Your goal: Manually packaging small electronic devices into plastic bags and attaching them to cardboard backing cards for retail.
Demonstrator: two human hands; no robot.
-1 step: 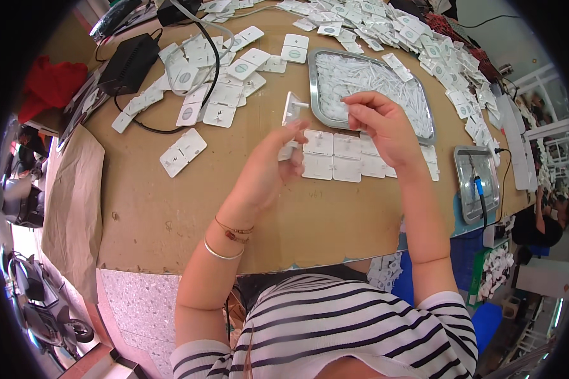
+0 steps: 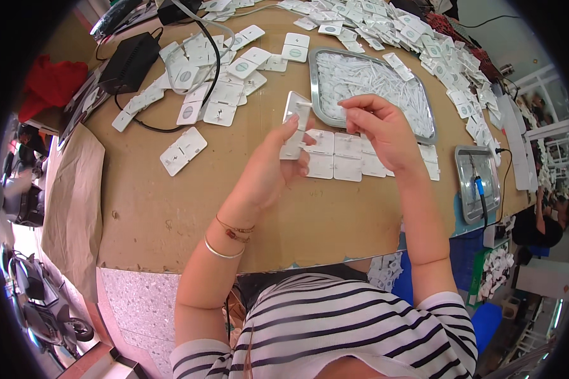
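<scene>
My left hand (image 2: 269,165) grips a white rectangular plastic panel (image 2: 296,108), held upright and tilted above the table, thumb on one face and fingers behind. A small stub sticks out near the panel's top. To its right, my right hand (image 2: 387,132) has thumb and forefinger pinched together over the near edge of a metal tray (image 2: 434,121). Whatever lies between those fingertips is too small to make out. Small translucent white plastic pieces (image 2: 354,72) fill the tray. Under my right hand lies a row of white panels (image 2: 320,165), partly hidden by the hand and wrist.
Loose white panels lie in a pile (image 2: 224,95) at the left and a long heap (image 2: 417,38) along the far right. A black power adapter (image 2: 130,63) with cables sits far left. At the right, a smaller tray (image 2: 464,183) holds a blue-handled soldering iron (image 2: 479,186).
The panel in my left hand has turned, showing more of its broad face. My right hand has shifted very slightly left, still pinched.
</scene>
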